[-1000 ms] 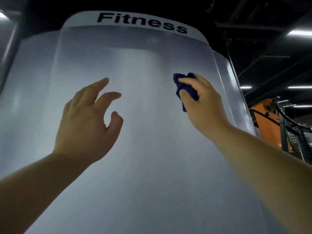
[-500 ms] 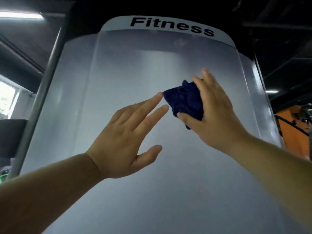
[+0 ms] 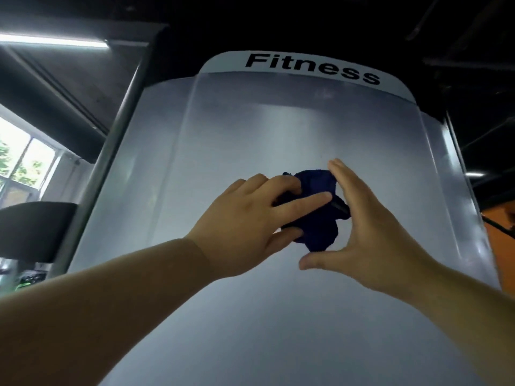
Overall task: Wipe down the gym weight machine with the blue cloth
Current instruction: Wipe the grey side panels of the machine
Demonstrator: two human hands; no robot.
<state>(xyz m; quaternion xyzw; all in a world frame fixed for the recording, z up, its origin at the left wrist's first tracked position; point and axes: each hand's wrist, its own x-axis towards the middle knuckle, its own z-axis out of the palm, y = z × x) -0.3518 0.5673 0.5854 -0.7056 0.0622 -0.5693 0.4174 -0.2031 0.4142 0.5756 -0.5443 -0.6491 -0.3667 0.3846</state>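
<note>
Crossing over from the left, the left hand (image 3: 245, 218) has closed the gap that stood between it and the blue cloth (image 3: 317, 221) half a second ago and now lies on it.

In the head view, its index finger stretches straight across the bunched fabric. The other fingers (image 3: 281, 185) curl over the cloth's upper edge and the thumb tucks in under its lower left, so the hand pinches the wad from both sides. The right hand (image 3: 370, 235), which gripped the cloth before, now has its fingers (image 3: 345, 185) straight and pressed together, thumb spread wide below. The cloth sits in the crook between thumb and fingers; whether the palm still presses it I cannot tell. The cloth has also come lower on the pale curved front panel of the weight machine (image 3: 278, 316), resting against its middle, well below the "Fitness" label (image 3: 312, 69).

This looks like a handover from right to left, or a regathering of the wad, not a wiping stroke. The broad lower panel and the side faces probably remain to be wiped. On so smooth a surface the cloth could slip down if both hands ease off together.
</note>
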